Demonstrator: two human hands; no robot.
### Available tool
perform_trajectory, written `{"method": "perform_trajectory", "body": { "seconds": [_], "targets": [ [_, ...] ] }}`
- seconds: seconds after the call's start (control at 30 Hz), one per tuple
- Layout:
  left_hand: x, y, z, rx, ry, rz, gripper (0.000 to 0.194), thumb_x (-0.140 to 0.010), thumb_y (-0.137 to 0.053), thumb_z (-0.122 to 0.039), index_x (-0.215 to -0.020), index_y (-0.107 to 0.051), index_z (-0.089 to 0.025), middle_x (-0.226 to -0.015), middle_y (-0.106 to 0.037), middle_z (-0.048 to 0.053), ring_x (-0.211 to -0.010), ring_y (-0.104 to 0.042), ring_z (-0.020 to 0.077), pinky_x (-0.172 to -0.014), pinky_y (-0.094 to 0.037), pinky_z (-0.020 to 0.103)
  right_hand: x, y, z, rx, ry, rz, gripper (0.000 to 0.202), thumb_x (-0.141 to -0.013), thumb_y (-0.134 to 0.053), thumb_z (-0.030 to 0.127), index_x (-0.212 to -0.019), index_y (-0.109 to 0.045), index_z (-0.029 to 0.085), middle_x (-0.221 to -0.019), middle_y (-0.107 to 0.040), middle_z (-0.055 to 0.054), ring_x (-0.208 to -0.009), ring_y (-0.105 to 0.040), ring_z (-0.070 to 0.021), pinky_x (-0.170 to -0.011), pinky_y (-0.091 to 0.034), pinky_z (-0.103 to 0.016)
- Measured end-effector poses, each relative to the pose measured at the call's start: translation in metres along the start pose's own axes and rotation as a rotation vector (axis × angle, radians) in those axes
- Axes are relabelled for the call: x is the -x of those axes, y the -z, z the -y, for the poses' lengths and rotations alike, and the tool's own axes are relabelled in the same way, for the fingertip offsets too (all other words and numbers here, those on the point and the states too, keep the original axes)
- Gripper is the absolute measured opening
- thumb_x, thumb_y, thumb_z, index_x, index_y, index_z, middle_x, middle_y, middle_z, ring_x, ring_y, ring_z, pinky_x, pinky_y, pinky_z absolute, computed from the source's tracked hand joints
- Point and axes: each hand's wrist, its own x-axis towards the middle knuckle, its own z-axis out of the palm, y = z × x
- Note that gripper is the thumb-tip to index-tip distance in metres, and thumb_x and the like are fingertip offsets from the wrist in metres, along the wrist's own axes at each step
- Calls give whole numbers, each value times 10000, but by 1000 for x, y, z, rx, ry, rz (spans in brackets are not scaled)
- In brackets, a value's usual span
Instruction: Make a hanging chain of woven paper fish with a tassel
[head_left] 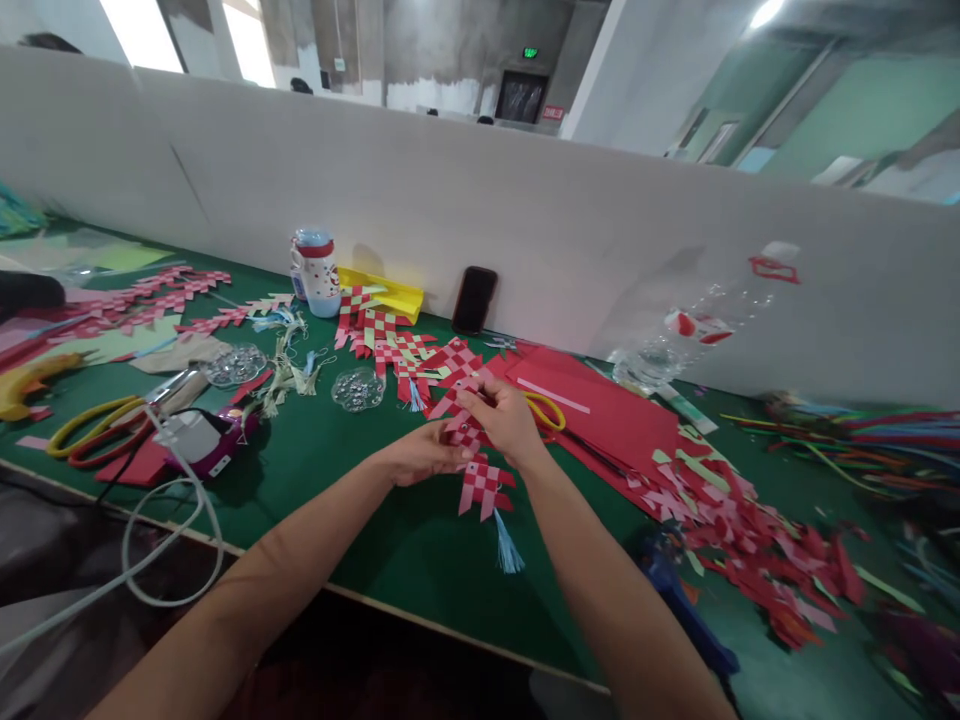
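A chain of red-and-pink checkered woven paper fish [482, 484] hangs between my hands above the green table. A pale blue tassel [508, 545] dangles from the lowest fish. My right hand [504, 418] pinches the upper part of the chain between thumb and fingers. Below it and to the left, my left hand [426, 455] closes its fingertips on the chain's edge, just above the bottom fish. My fingers hide part of the middle. Behind my hands lie more woven paper fish [401, 350], some with pale green strips. Yellow-handled scissors [546, 412] rest beside my right wrist.
Red paper sheets [615, 400] and paper scraps [757, 540] lie to the right, near a clear bottle [697, 325]. A phone [475, 300] leans on the partition. Leftward are a cup [319, 275], a dish of small beads [358, 388], large scissors [97, 430] and a white cable [169, 600].
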Motion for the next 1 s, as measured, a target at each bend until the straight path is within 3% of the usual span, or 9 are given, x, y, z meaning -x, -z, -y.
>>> {"method": "perform_trajectory", "body": {
  "seconds": [0.13,0.23,0.37,0.5,0.73,0.87,1.0],
  "targets": [
    [-2,-3,5,32,60,-76,336,-670,-845,-346,-851,-694,-106,-903,-710,106,-680,-625,118,-692,-548,287,-9,3,-8,109,34,-12,390,-767,-668,436,-1082,-661,207,-1045,-696,-60,-917,-637,-206,-779,-517,-343],
    [-2,0,0,87,50,-167,256,-760,-775,-336,-863,-688,-119,-900,-721,98,-675,-639,131,-690,-572,326,4,16,-18,206,48,-86,450,-807,-623,424,-1204,-596,213,-1167,-654,-92,-1022,-610,-229,-793,-514,-364],
    [-3,4,-6,175,19,-260,156,-834,-700,-277,-878,-678,-129,-906,-724,84,-695,-669,144,-711,-586,343,40,24,-33,351,88,-164,294,-864,-553,412,-1058,-646,212,-1107,-653,-103,-1031,-580,-253,-835,-487,-414],
    [-6,1,-4,228,18,-313,132,-869,-651,-232,-907,-677,-108,-990,-721,125,-739,-690,170,-688,-588,332,64,9,-41,467,155,-146,176,-842,-602,352,-920,-687,218,-996,-666,-97,-1036,-532,-276,-925,-409,-453],
    [-12,-3,5,291,35,-392,210,-867,-633,-154,-1076,-637,-146,-881,-727,88,-712,-693,137,-515,-487,165,70,-7,-44,906,225,-40,161,-821,-689,380,-861,-670,226,-971,-690,-60,-975,-534,-261,-840,-340,-405],
    [-13,-2,7,317,31,-385,330,-777,-675,-67,-1088,-618,-161,-865,-726,74,-770,-707,167,-538,-492,179,72,-8,-45,951,208,-23,143,-825,-685,365,-812,-653,226,-897,-695,-38,-948,-543,-241,-854,-305,-402],
    [-12,-4,7,312,39,-370,380,-660,-602,53,-992,-634,-128,-852,-729,92,-749,-706,182,-538,-493,195,73,-12,-43,953,226,-20,129,-828,-660,348,-795,-646,224,-888,-703,-42,-921,-545,-232,-858,-289,-403]
  ]
}}
